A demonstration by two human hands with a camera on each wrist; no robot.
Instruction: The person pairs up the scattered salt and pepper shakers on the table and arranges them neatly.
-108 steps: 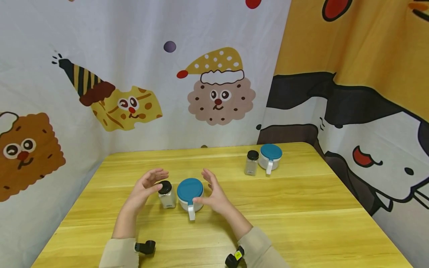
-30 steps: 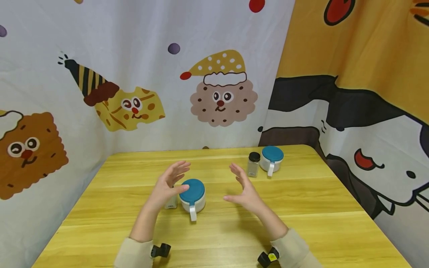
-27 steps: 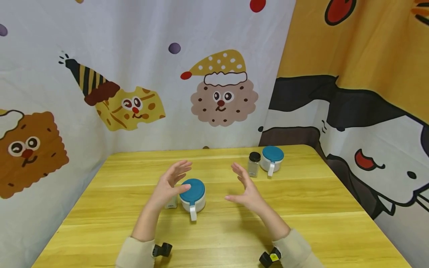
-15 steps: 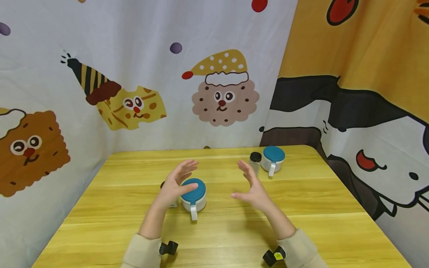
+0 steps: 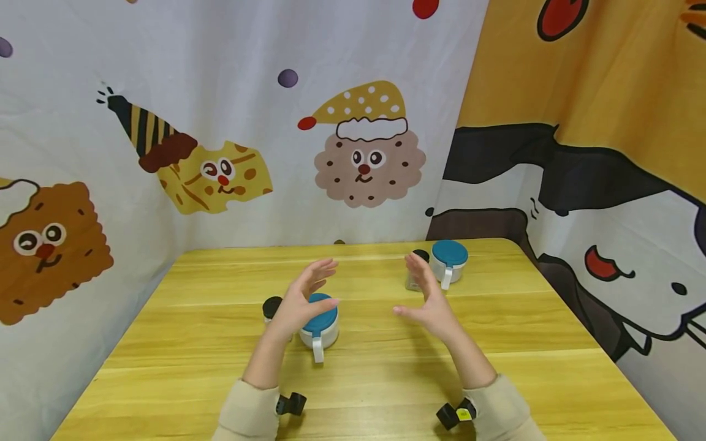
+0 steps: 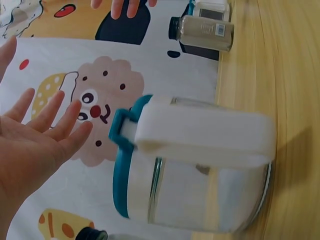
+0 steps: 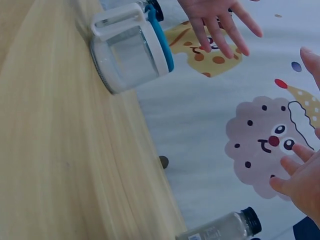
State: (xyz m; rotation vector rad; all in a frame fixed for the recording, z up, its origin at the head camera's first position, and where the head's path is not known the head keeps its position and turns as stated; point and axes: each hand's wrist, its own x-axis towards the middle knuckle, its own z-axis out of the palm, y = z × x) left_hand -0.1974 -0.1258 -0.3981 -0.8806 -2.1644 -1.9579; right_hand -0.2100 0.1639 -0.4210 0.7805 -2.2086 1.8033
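Left hand (image 5: 302, 304) and right hand (image 5: 434, 306), raised well apart over the table (image 5: 364, 380), palms toward each other, fingers spread and slightly bent; neither grips anything. The near jar (image 5: 325, 332) stands upright just below center of the head view, partly overlapped by the left hand; the left wrist view shows a gap between palm and lid (image 6: 120, 185).

Handling (judged): stiff-walled, of moderate weight, and probably breakable if the walls are glass; smooth sides may slip under dry fingers. The handle (image 6: 205, 135) offers the surest hold; alternatively, both palms around the body (image 6: 182, 197), below the lid, which might lift off if pulled alone.

Appearance: squat, rounded, transparent body; white collar (image 6: 140, 192); flat blue lid with a small tab above the handle; thick white handle directed toward the bottom of the head frame. Contents cannot be made out.

Near shaker (image 5: 272, 307): black-capped, left of the near jar, mostly hidden by the left hand. Upper right: the far jar (image 5: 449, 257), of like form, beside the far shaker (image 5: 412, 283), which the right fingers partly cover without contact.
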